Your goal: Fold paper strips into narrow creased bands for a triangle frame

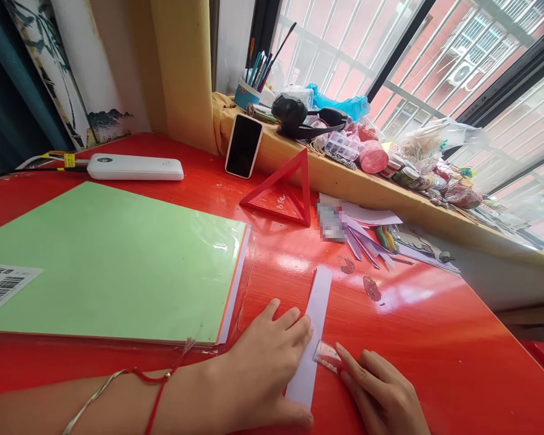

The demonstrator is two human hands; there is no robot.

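Note:
A strip of pale lilac paper (317, 314) lies lengthwise on the red table, its far end a little raised. My left hand (272, 356) rests across it, fingers spread and thumb stretched out near the strip's close end. To the right, my right hand (383, 386) has its thumb and forefinger closed on a small clear plastic piece (329, 356), whose tip meets the strip's right edge. Its exact kind I cannot make out. Left of my hands lies a stack of coloured paper (131, 260), green on top, in a clear wrapper.
A red set square (306, 193) stands behind the strip near a leaning phone (243, 146). Cut lilac strips (365, 238) lie at the back right. A white power strip (136, 167) is at the back left. The windowsill (340, 181) holds a brush cup (246, 95) and clutter.

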